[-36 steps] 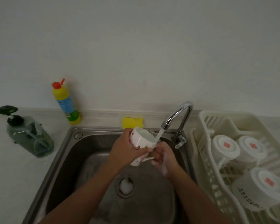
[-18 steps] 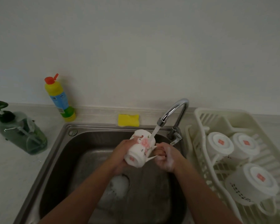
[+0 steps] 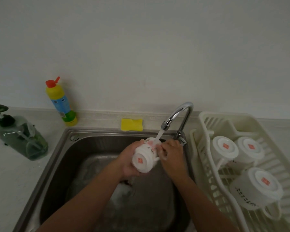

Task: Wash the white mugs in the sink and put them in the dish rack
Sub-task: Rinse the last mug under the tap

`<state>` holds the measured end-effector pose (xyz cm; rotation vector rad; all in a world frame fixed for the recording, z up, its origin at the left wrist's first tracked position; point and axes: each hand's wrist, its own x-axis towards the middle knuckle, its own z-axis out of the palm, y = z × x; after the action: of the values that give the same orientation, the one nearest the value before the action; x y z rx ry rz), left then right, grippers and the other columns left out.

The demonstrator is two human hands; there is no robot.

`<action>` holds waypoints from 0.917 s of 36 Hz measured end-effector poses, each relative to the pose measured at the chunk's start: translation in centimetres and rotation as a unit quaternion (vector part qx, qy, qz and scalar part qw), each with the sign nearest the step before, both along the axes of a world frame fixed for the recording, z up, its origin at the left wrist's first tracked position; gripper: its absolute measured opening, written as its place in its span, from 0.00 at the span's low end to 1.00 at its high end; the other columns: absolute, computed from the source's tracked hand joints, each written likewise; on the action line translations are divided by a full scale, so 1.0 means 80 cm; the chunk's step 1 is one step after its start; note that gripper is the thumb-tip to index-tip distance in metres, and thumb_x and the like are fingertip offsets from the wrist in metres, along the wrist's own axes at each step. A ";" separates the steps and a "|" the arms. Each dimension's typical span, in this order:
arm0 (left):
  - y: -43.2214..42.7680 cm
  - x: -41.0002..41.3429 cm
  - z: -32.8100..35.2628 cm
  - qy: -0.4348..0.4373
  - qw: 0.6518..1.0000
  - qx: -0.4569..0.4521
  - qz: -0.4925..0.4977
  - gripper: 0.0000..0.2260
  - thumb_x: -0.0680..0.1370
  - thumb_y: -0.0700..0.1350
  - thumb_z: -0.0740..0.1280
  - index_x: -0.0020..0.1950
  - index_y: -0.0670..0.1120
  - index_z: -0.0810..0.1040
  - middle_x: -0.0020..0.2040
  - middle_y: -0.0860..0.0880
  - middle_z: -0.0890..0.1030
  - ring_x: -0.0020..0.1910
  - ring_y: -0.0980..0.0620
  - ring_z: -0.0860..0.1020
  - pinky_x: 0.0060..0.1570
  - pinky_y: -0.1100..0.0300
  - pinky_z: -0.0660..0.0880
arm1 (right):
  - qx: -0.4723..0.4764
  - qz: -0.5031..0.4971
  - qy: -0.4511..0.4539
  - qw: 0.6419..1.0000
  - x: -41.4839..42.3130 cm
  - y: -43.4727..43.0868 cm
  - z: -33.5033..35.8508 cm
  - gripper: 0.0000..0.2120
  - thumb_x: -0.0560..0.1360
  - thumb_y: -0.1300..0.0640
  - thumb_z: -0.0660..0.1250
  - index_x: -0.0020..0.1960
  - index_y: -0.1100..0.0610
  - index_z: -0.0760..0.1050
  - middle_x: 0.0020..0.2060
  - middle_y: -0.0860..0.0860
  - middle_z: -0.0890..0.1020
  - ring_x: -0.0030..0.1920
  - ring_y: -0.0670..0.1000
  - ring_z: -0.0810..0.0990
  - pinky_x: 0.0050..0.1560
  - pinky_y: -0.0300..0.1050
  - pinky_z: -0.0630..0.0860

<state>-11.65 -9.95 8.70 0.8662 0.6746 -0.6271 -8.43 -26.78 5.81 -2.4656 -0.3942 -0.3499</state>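
Plain wall, steel sink, tap running; left grip clamped round white mug, right grip curled on its rim side. Mug mouth-up a second ago, now base toward camera under stream: rinsing, likely nearly rack-ready; dish rack right of both grips.

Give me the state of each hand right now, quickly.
Left hand: holding the white mug, fingers curled round its body.
Right hand: holding the same mug, fingers curled at its handle side.
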 end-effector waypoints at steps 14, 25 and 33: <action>0.028 0.012 0.001 -0.013 0.998 0.018 -0.060 0.26 0.78 0.64 0.61 0.66 0.46 0.76 0.62 0.37 0.79 0.58 0.36 0.78 0.53 0.43 0.79 | -0.062 0.067 0.109 0.990 -0.003 0.011 0.035 0.21 0.82 0.46 0.55 0.46 0.58 0.80 0.38 0.52 0.82 0.38 0.51 0.79 0.41 0.43 0.71; 0.039 0.004 -0.004 -0.074 0.992 0.083 -0.056 0.40 0.61 0.74 0.71 0.62 0.47 0.80 0.57 0.37 0.83 0.45 0.41 0.83 0.45 0.52 0.80 | 0.000 0.003 0.216 0.976 0.021 0.029 0.022 0.15 0.82 0.52 0.57 0.45 0.57 0.78 0.39 0.50 0.81 0.40 0.49 0.80 0.40 0.43 0.72; 0.037 -0.010 -0.001 -0.163 0.967 0.180 -0.070 0.28 0.65 0.63 0.72 0.62 0.54 0.76 0.48 0.47 0.79 0.35 0.52 0.70 0.36 0.60 0.68 | 0.115 0.005 0.286 0.951 0.024 0.034 0.024 0.14 0.80 0.56 0.56 0.52 0.60 0.80 0.43 0.58 0.83 0.45 0.57 0.81 0.46 0.51 0.76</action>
<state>-12.42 -6.98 8.60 1.3321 0.4346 -0.4762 -6.53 -24.08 7.75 -2.2052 -0.1099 0.3098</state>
